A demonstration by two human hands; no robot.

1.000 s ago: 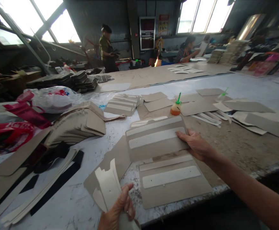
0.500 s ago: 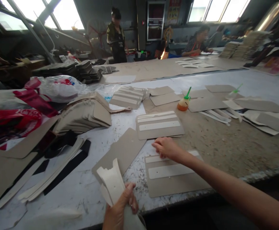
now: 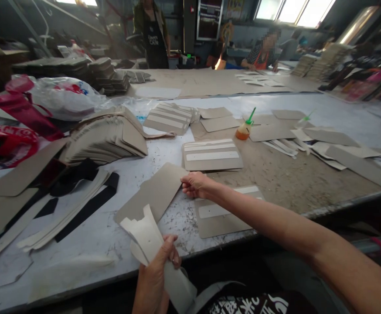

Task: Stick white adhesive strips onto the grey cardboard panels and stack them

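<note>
Right hand: Your right hand (image 3: pixel 195 184) is closed small, thumb and forefinger pinching the right-hand corner of a plain gray board, the other fingers curled under the palm.
Right arm: Your bare forearm stretches in over the desk's (image 3: pixel 89 226) near edge from the right, nearly straight at the wrist, crossing above a gray board with white bands (image 3: pixel 223 226).
Left hand: At the near edge, your left hand (image 3: pixel 160 266) wraps around a bundle of white strips (image 3: pixel 149 235), thumb laid along the top and wrist rising from below.
White strips: The bundle slants in your grasp, its far end above the desk, its lower end past the near edge.
Plain gray board: The plain gray board (image 3: pixel 158 187) lies flat and askew, inward from the near edge, its near-left part overlapped in view by the strips.
Banded stack: A stack of banded boards (image 3: pixel 212 155) sits just beyond your right hand, farther from the near edge.
Bottle: A green-tipped bottle (image 3: pixel 243 131) of orange liquid stands beyond the stack, toward the far edge.
</note>
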